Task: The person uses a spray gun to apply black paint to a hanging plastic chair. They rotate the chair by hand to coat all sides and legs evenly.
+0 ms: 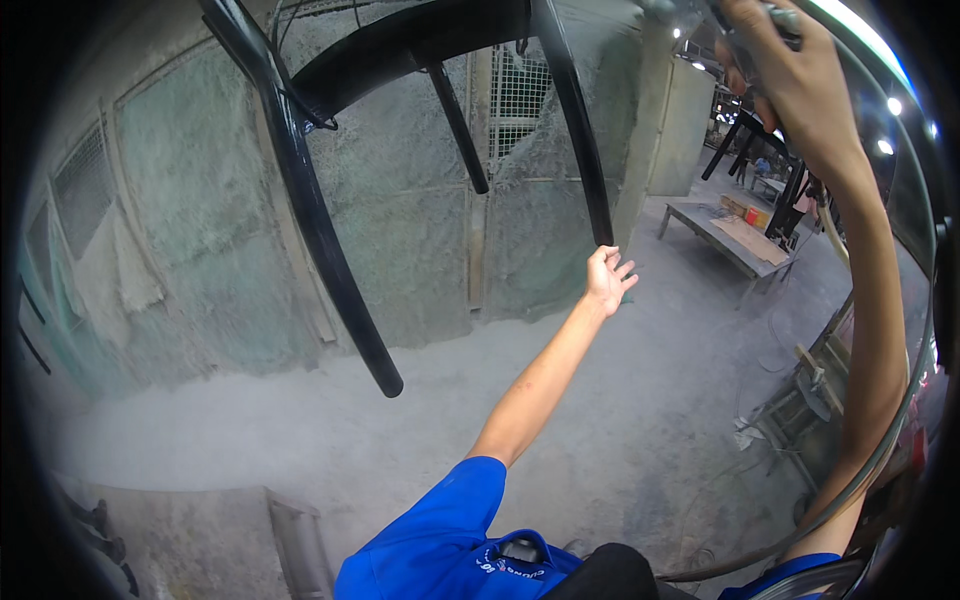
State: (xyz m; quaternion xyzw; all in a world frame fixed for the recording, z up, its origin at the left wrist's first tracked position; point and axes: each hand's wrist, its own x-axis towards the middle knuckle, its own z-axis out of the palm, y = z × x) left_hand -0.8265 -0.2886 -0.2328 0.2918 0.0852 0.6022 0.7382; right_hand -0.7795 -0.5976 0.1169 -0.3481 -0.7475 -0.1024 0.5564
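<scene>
Raised right grip (797,80) clasps metallic tool (785,22); left grip (606,284) meets black frame (578,125) at leg's tip, pinch unclear.

White lamps (894,105) glare above the bench (690,214); soft, hazy light fills everything left of it, fisheye-bent, black-rimmed.

Dusty floor (660,400), greenish wall (400,250), low table (697,224)

We see small white lettering (515,570) set at a slant on the chest of the blue shirt (430,520), just beside its collar (545,548).
</scene>
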